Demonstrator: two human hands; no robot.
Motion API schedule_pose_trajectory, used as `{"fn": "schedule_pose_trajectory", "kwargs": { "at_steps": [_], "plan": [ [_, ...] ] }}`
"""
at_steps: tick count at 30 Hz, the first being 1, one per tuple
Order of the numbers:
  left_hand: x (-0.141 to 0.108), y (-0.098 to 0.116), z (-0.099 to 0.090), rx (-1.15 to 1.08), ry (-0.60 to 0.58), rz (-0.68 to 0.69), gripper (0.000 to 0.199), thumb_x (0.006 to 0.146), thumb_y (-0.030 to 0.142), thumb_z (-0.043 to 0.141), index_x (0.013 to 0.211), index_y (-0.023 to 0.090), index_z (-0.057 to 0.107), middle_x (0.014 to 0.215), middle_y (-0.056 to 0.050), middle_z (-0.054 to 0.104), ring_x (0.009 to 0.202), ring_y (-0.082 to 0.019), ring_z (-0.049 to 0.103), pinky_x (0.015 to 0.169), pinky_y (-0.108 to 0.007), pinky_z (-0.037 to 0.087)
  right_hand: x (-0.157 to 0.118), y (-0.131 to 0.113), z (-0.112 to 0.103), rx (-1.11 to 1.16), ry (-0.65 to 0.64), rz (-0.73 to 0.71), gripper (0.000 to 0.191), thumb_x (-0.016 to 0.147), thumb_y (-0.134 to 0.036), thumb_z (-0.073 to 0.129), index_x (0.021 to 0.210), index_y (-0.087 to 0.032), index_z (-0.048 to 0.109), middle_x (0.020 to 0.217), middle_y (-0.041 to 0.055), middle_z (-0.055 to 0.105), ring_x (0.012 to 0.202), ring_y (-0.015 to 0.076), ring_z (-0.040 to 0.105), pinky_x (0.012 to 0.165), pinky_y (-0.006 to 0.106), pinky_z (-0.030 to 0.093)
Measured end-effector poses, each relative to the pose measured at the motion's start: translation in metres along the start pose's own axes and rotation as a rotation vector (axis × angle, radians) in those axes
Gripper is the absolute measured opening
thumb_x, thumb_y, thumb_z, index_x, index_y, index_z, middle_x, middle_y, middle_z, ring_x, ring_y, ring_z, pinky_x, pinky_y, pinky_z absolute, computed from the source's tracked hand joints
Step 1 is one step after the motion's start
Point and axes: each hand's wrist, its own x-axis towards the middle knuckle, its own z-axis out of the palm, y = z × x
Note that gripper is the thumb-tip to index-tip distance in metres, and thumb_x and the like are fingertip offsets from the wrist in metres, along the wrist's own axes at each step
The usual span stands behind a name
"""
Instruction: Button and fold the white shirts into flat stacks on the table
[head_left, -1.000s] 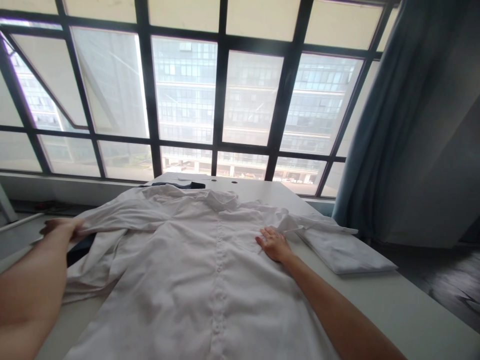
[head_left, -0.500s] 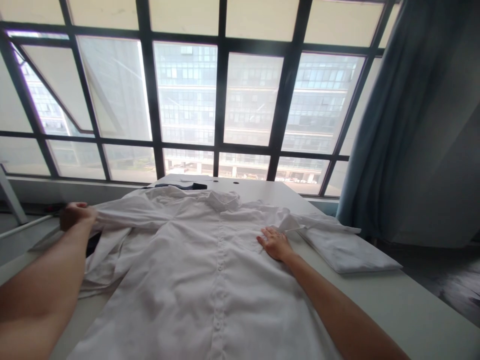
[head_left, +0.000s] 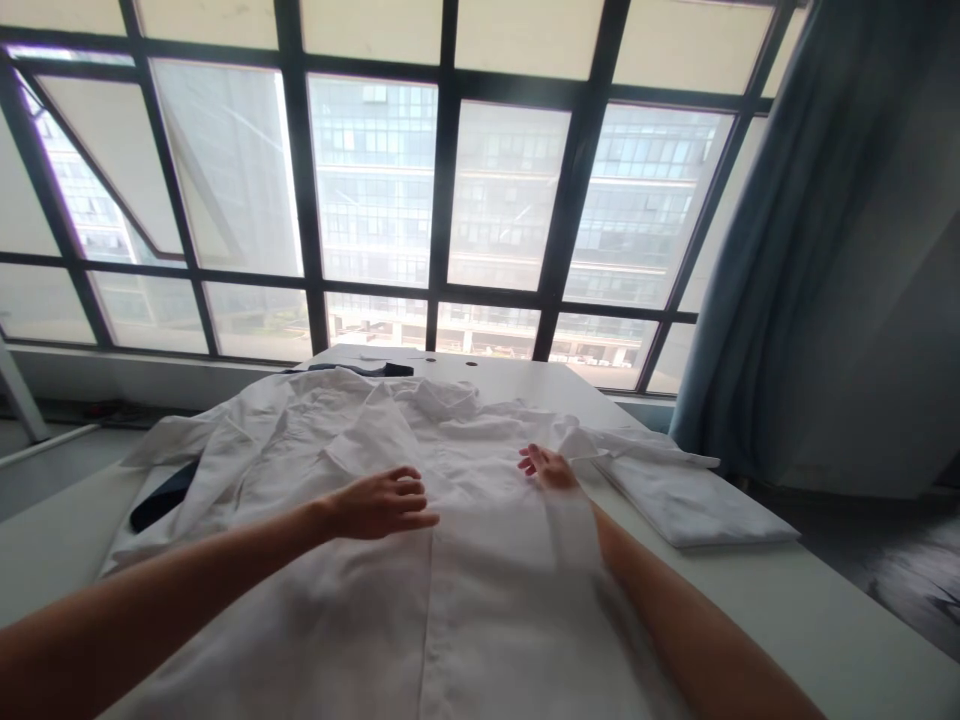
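A white button-up shirt (head_left: 315, 590) lies spread face up on the table, its collar (head_left: 448, 398) at the far end. One sleeve is folded across the chest, and its blurred end (head_left: 574, 530) drapes over my right wrist. My left hand (head_left: 386, 503) is just above the middle of the shirt, fingers apart and holding nothing. On the right side of the chest is my right hand (head_left: 551, 470), with its fingers loosely extended and nothing in them. The button strip is partly covered by the sleeve.
A folded white garment (head_left: 697, 500) lies at the table's right edge. Dark items show beneath the shirt on the left (head_left: 163, 497) and behind the collar (head_left: 390, 370). The white table (head_left: 810, 610) reaches toward large windows (head_left: 375, 180); a blue-grey curtain (head_left: 757, 260) hangs at right.
My left hand has swung from the far left to the middle, carrying the sleeve across the shirt and letting it go. My right hand stays near its place, its fingers now slightly raised.
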Motion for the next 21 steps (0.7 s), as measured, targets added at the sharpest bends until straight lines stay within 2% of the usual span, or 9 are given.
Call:
{"fn": "schedule_pose_trajectory", "kwargs": {
  "at_steps": [1,3,5,8,10,13,15,19,21],
  "plan": [
    [-0.003,0.001,0.008,0.009,-0.004,0.008,0.036,0.101,0.019,0.034,0.125,0.027,0.059,0.098,-0.005,0.067,0.093,-0.018,0.059,0.101,-0.037,0.041,0.000,-0.002,-0.004,0.095,-0.071,0.010,0.069,0.099,-0.057,0.016,0.124,-0.012,0.062,0.110,0.0159,0.071,0.090,0.0217,0.069,0.074,0.031,0.054],
    [-0.012,-0.008,0.013,0.036,0.004,-0.068,0.033,0.100,0.030,0.043,0.130,0.024,0.056,0.106,-0.008,0.067,0.096,-0.021,0.059,0.096,-0.038,0.044,0.000,-0.007,-0.011,0.289,-0.253,0.025,0.076,0.096,-0.066,0.017,0.117,-0.010,0.063,0.099,0.0156,0.073,0.075,0.0192,0.069,0.061,0.028,0.052],
    [-0.025,-0.028,0.010,0.060,0.001,-0.192,0.042,0.093,0.042,0.056,0.129,0.022,0.056,0.116,-0.011,0.064,0.104,-0.025,0.058,0.096,-0.041,0.043,-0.002,-0.012,-0.020,0.329,-0.438,0.009,0.076,0.088,-0.075,0.032,0.103,-0.010,0.067,0.087,0.0134,0.073,0.065,0.0172,0.065,0.055,0.025,0.047],
    [-0.047,-0.058,0.004,0.087,-0.051,-0.422,0.044,0.085,0.042,0.066,0.124,0.021,0.060,0.122,-0.013,0.062,0.109,-0.029,0.057,0.098,-0.045,0.041,-0.011,-0.026,-0.033,0.086,-0.623,-0.058,0.061,0.072,-0.073,0.061,0.083,-0.014,0.069,0.068,0.0059,0.069,0.059,0.0154,0.060,0.055,0.024,0.043],
    [-0.060,-0.070,0.002,0.062,-0.122,-0.552,0.038,0.084,0.037,0.065,0.119,0.020,0.063,0.121,-0.012,0.062,0.110,-0.030,0.057,0.097,-0.044,0.043,-0.024,-0.039,-0.041,-0.072,-0.683,-0.093,0.053,0.067,-0.068,0.068,0.078,-0.016,0.069,0.069,0.0044,0.068,0.065,0.0175,0.062,0.058,0.025,0.042],
    [-0.072,-0.078,0.004,-0.053,-0.213,-0.609,0.026,0.083,0.027,0.060,0.108,0.021,0.066,0.116,-0.010,0.064,0.107,-0.028,0.060,0.092,-0.038,0.046,-0.050,-0.058,-0.050,-0.221,-0.656,-0.108,0.054,0.061,-0.064,0.074,0.089,-0.018,0.072,0.092,0.0072,0.072,0.082,0.0241,0.065,0.064,0.028,0.045],
    [-0.077,-0.079,0.007,-0.094,-0.216,-0.612,0.021,0.082,0.016,0.054,0.098,0.020,0.066,0.108,-0.008,0.066,0.099,-0.025,0.062,0.087,-0.034,0.048,-0.068,-0.070,-0.053,-0.269,-0.604,-0.114,0.059,0.059,-0.057,0.077,0.102,-0.018,0.070,0.105,0.0098,0.070,0.090,0.0277,0.065,0.069,0.030,0.047],
    [-0.083,-0.084,0.011,-0.009,-0.181,-0.665,0.026,0.081,0.003,0.042,0.084,0.018,0.064,0.094,-0.010,0.066,0.086,-0.023,0.064,0.075,-0.032,0.049,-0.101,-0.093,-0.068,-0.330,-0.449,-0.131,0.038,0.074,-0.037,0.071,0.107,-0.019,0.069,0.107,0.0131,0.070,0.096,0.0286,0.065,0.077,0.031,0.047],
    [-0.088,-0.089,0.012,0.049,-0.190,-0.716,0.026,0.083,0.004,0.040,0.083,0.016,0.063,0.093,-0.011,0.065,0.082,-0.023,0.064,0.072,-0.033,0.049,-0.113,-0.100,-0.081,-0.307,-0.409,-0.116,0.049,0.076,-0.038,0.069,0.122,-0.019,0.064,0.111,0.0142,0.069,0.101,0.0293,0.065,0.081,0.032,0.047]
  ]
}}
